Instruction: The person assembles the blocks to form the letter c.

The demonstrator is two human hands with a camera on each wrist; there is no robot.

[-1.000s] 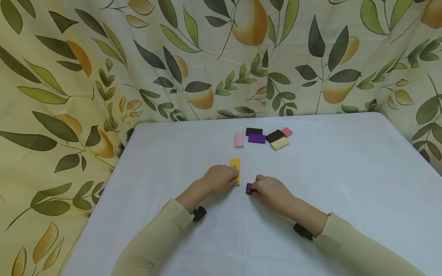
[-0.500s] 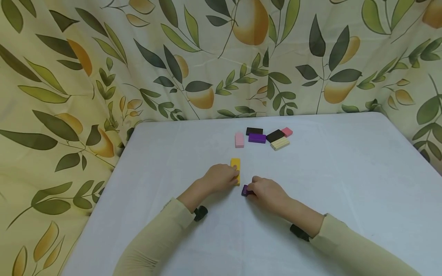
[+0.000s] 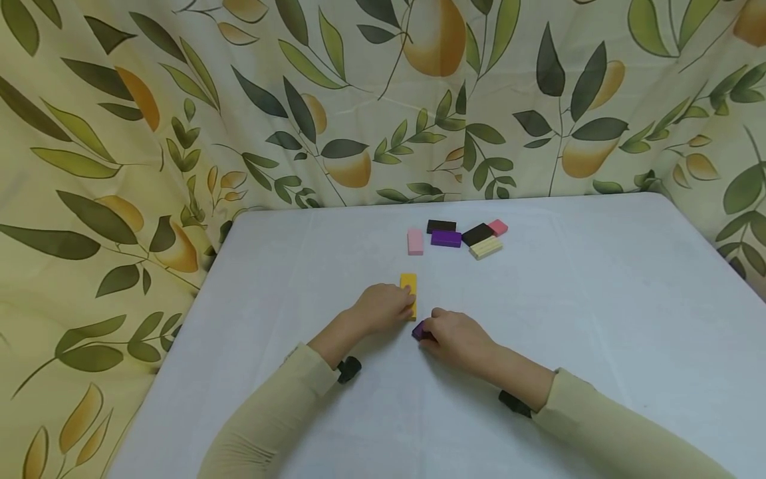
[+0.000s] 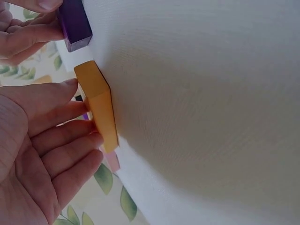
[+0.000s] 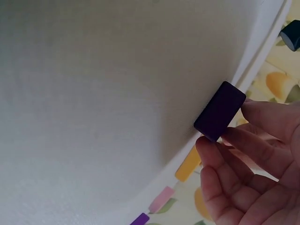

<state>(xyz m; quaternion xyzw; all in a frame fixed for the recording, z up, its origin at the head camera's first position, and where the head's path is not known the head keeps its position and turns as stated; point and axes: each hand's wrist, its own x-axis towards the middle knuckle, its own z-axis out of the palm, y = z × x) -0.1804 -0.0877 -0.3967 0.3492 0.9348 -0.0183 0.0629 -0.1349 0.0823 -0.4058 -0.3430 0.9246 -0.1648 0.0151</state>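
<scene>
My left hand (image 3: 383, 309) rests on a yellow rectangular block (image 3: 408, 282), which lies flat and lengthwise on the white table. In the left wrist view, its fairly straight fingers touch the top of the yellow block (image 4: 104, 112), with the thumb near one end. My right hand (image 3: 457, 339) pinches a small dark purple block (image 3: 419, 330) between thumb and fingers, just beyond the yellow block's near end. The right wrist view shows this purple block (image 5: 220, 111) tilted, its broad face toward the camera. A small gap separates the two blocks in the left wrist view.
Farther back on the white table (image 3: 299, 266) lie a light pink block (image 3: 415, 242), a bright purple block (image 3: 445, 238), two dark blocks, one a dark block (image 3: 441, 226), a cream ridged block (image 3: 485, 248) and a coral pink block (image 3: 498, 227). Patterned cloth (image 3: 383, 100) hangs behind.
My right hand has moved left and slightly nearer me with the dark purple block, which has turned askew. The left hand and the yellow block have stayed in place.
</scene>
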